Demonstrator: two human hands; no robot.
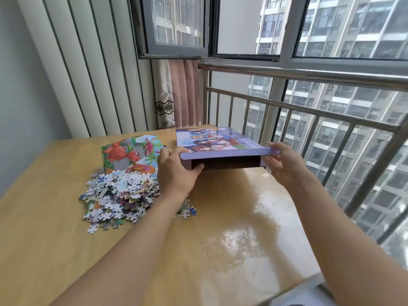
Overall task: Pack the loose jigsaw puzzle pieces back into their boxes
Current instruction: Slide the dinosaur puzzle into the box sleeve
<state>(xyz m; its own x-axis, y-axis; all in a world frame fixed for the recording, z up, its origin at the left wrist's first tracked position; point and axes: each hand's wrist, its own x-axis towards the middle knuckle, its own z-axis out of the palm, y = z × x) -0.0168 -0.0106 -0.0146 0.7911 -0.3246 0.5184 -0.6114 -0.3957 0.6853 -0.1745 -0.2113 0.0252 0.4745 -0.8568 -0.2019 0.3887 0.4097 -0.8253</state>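
A purple puzzle box (218,142) with cartoon figures on its lid lies at the far middle of the wooden table (220,228). Its near end is lifted, showing a dark gap underneath. My left hand (176,171) grips the box's near left corner. My right hand (284,162) holds the near right corner, thumb on top. A heap of loose jigsaw pieces (119,195) lies left of my left forearm. Behind the heap lies a dinosaur puzzle box (130,153), partly hidden by the pieces and by my left hand.
A metal railing (309,111) and windows run along the table's far and right sides. A pink curtain (176,96) hangs at the far corner. Ribbed wall panels (92,69) stand to the left. A few stray pieces (187,212) lie near my left forearm.
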